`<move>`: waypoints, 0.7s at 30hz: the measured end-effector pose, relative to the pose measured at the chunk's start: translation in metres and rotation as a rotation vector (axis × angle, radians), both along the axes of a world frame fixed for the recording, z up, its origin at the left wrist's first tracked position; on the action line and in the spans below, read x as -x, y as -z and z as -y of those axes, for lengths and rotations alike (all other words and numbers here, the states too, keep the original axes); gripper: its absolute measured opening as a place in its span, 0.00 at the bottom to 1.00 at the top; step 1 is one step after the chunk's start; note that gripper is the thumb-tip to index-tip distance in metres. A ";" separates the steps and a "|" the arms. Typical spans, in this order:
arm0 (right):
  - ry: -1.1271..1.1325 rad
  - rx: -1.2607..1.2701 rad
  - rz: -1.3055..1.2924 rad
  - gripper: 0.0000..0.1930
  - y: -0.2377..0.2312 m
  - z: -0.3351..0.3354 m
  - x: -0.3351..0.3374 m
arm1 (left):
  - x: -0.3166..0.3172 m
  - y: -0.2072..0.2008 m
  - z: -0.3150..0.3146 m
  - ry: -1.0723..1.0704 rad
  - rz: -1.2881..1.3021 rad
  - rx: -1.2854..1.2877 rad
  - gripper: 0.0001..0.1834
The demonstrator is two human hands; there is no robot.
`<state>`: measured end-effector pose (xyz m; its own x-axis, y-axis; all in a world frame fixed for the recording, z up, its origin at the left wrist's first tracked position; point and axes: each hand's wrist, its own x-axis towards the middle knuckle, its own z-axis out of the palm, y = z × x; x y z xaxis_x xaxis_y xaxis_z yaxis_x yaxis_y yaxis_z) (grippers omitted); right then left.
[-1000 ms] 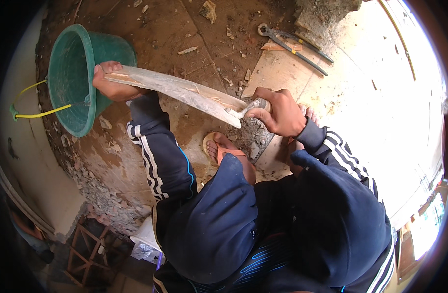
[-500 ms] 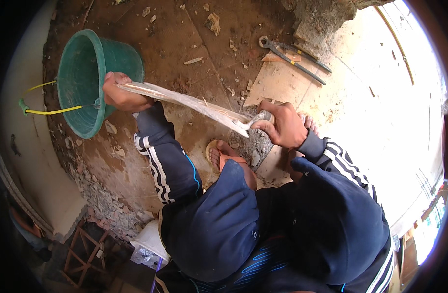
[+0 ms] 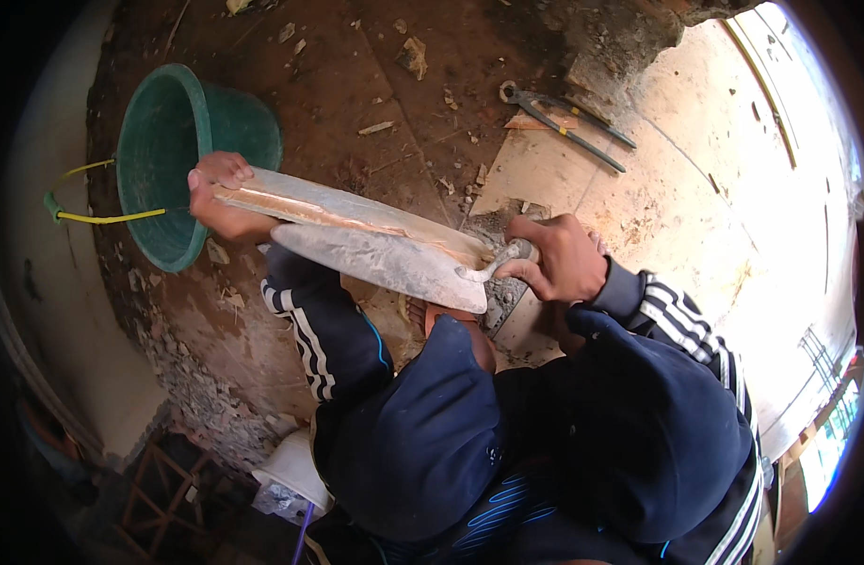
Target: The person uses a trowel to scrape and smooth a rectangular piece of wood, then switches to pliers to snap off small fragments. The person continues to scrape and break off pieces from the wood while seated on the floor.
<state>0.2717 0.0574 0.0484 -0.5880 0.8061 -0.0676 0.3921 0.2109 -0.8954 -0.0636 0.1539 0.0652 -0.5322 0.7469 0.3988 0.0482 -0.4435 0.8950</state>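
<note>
My left hand (image 3: 226, 198) grips the far left end of a flat wooden board (image 3: 356, 204), its fingers closed around it. The board slants down to the right, with a bare, splintered strip along it. Closed on the handle of a trowel, my right hand (image 3: 564, 256) is at the board's right end. The grey, dirt-coated trowel blade (image 3: 380, 266) lies alongside the board's near edge, its broad face showing and its rounded tip near my left wrist. Whether blade and board touch I cannot tell. The trowel's bent neck shows just left of my right fingers.
A green bucket (image 3: 243, 127) with a yellow handle lies tipped beside my left hand. Pincers (image 3: 592, 151) rest on a floor tile beyond my right hand, below a broken masonry lump (image 3: 629, 56). A white container (image 3: 295, 463) and rusty metal frame (image 3: 159, 490) stand lower left.
The trowel blade has turned from nearly edge-on to broad face showing and swung toward me, away from the board. The board has tilted to show more of its surface.
</note>
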 end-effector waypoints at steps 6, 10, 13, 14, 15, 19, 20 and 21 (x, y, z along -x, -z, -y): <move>0.160 0.038 0.137 0.22 0.001 0.020 -0.004 | -0.022 0.012 0.007 -0.203 -0.040 0.040 0.18; 0.274 0.176 0.202 0.19 0.008 0.007 -0.008 | -0.032 0.008 0.010 -0.226 -0.188 -0.036 0.18; 0.695 0.304 0.196 0.18 0.006 -0.007 -0.014 | -0.025 -0.017 0.027 -0.208 -0.243 -0.155 0.19; 0.813 0.288 0.132 0.18 0.003 -0.014 -0.021 | -0.021 -0.026 0.029 -0.242 -0.260 -0.222 0.19; 0.855 0.622 0.135 0.18 -0.006 -0.010 -0.030 | -0.018 -0.032 0.031 -0.257 -0.345 -0.229 0.19; 0.381 0.275 -0.108 0.18 -0.017 -0.011 -0.041 | -0.026 -0.039 0.031 -0.135 -0.418 -0.265 0.19; 0.322 0.380 -0.100 0.20 -0.015 -0.012 -0.041 | -0.029 -0.038 0.031 -0.104 -0.399 -0.278 0.19; 0.285 0.394 -0.062 0.20 -0.011 -0.014 -0.038 | -0.031 -0.037 0.031 -0.088 -0.406 -0.294 0.18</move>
<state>0.3097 0.0711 0.0597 -0.3604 0.8556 -0.3715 0.3281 -0.2565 -0.9092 -0.0323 0.1226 0.1021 -0.3463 0.5311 0.7733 0.4152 -0.6524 0.6340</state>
